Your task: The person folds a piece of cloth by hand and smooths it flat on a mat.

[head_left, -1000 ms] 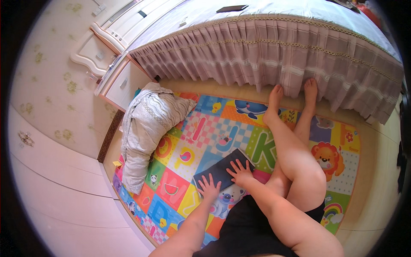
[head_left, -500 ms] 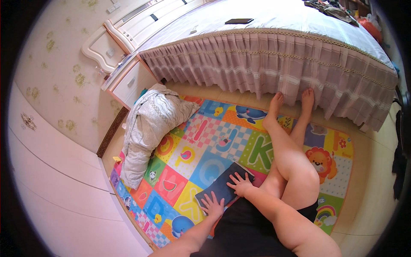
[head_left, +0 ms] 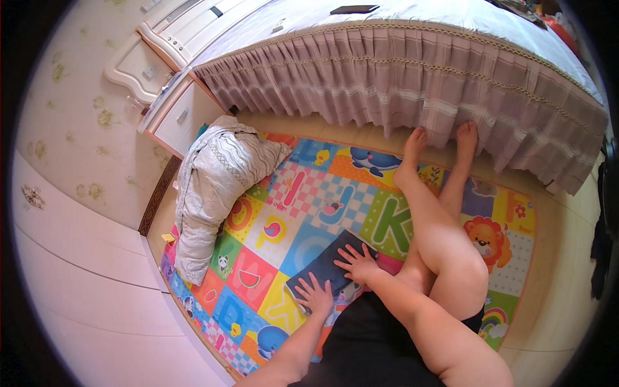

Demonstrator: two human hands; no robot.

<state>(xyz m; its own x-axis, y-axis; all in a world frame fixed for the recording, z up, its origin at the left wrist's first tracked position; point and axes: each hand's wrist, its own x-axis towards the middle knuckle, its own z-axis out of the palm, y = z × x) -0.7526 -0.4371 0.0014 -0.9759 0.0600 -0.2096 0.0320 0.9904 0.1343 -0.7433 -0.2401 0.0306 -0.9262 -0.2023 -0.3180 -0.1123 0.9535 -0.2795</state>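
A dark blue folded cloth (head_left: 321,263), flat and roughly rectangular, lies on the colourful play mat (head_left: 256,308) in front of my body. On its left end rests my left hand (head_left: 314,298), palm down with the fingers spread. My right hand (head_left: 358,264) lies flat near the other end, its fingers also apart. Neither hand grips the cloth; both press on its top. What kind of garment or fabric it is cannot be made out.
A bunched pale grey quilt (head_left: 209,187) covers the mat's left part. Beyond the mat stands a bed with a pleated skirt (head_left: 361,84), a dark flat tablet-like object (head_left: 354,9) on it. A white nightstand (head_left: 184,116) is at left. My bare legs (head_left: 445,238) stretch out on the right.
Both hands and the cloth have shifted slightly forward and left, away from my body. A printed animal on the mat now shows between the cloth and my black clothing. The view has tilted slightly.
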